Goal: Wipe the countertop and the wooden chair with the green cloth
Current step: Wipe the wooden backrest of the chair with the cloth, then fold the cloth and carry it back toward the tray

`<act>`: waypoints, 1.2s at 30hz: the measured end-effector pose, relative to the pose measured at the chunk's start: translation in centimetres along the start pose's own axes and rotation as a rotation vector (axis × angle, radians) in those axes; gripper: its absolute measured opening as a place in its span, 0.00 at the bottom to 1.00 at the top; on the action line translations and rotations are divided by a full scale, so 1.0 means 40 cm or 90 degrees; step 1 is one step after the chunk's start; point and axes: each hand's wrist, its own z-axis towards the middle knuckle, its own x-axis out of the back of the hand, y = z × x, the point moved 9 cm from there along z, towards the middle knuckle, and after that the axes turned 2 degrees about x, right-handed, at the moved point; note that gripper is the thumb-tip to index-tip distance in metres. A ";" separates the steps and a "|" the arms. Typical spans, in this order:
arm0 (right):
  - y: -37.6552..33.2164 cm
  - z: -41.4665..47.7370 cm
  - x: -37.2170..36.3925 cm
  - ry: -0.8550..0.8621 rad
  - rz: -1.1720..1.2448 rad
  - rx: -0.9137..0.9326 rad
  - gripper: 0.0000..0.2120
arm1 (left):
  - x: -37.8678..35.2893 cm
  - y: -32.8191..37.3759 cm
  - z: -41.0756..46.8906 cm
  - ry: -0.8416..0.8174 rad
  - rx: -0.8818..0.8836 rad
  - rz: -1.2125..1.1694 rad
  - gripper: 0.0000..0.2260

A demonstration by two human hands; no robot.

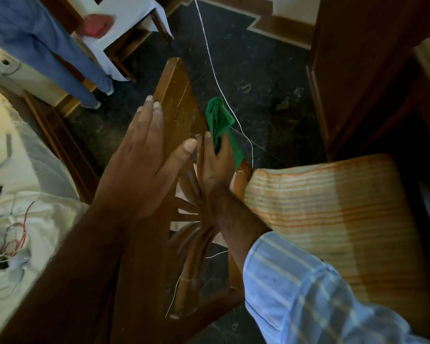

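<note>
the green cloth (220, 125) is held bunched in the right hand (217, 165), whose grip is closed on it, beside the top rail of the wooden chair (176, 105); the fingertips are hidden under the folds. the left hand (144, 157) is laid flat and open on the rail, nothing being gripped. the chair's spindles are largely covered by both forearms. a striped seat cushion (333, 214) is cut off at the right edge. a thin white cord (214, 68) is seen across the dark floor (271, 95). no countertop can be made out.
</note>
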 end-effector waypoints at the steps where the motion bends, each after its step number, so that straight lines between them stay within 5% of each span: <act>1: -0.011 0.002 0.006 0.020 -0.003 -0.003 0.23 | 0.000 0.000 0.000 0.000 0.001 0.003 0.39; 6: -0.047 0.029 0.040 0.060 -0.087 -0.003 0.16 | 0.000 0.003 -0.001 -0.003 -0.001 0.008 0.40; 12: -0.080 0.045 0.067 -0.034 -0.226 0.020 0.18 | -0.002 0.009 0.003 -0.014 0.003 0.015 0.40; 17: -0.213 -0.020 0.107 -0.084 -0.257 0.124 0.13 | 0.061 0.064 -0.027 0.083 -0.066 -0.044 0.31; 21: -0.305 -0.082 0.160 -0.113 -0.269 0.208 0.10 | 0.044 0.073 -0.040 0.106 0.222 -0.380 0.32; 23: -0.346 -0.111 0.197 -0.110 -0.298 0.260 0.10 | -0.018 0.104 -0.036 0.030 0.371 -0.707 0.33; 25: -0.391 -0.157 0.242 -0.110 -0.347 0.336 0.13 | -0.054 0.151 -0.026 -0.013 0.439 -0.975 0.24; 30: -0.472 -0.244 0.406 -0.065 -0.463 0.448 0.21 | -0.072 0.228 -0.031 -0.044 0.493 -1.027 0.08; 36: -0.536 -0.233 0.781 0.154 -0.301 0.220 0.27 | 0.000 0.450 -0.071 -0.180 0.395 -1.151 0.07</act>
